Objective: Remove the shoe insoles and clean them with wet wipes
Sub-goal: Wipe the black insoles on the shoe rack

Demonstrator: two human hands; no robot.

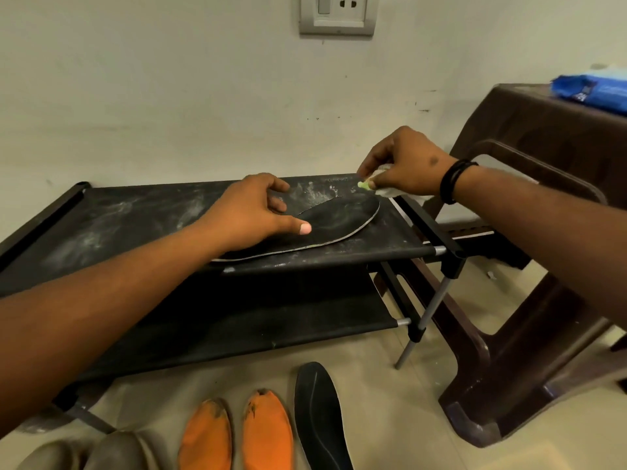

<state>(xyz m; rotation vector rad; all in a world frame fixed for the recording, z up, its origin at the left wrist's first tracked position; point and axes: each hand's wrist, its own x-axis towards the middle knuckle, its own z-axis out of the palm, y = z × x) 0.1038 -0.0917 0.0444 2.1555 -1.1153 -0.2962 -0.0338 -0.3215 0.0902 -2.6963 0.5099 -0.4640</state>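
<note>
My left hand [258, 208] presses spread fingers on the black insole [339, 222] atop the shoe rack [135, 215]. My right hand [403, 167] pinches a wet wipe [390, 191] by its toe.

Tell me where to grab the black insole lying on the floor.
Pinch the black insole at its narrow end nearest the rack, coming from above: it lies flat on the floor, and its right edge is free, with the orange insoles on its left.

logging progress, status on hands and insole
Left hand presses black insole flat on rack top. Right hand pinches wet wipe at insole toe. Nothing in the way.
</note>
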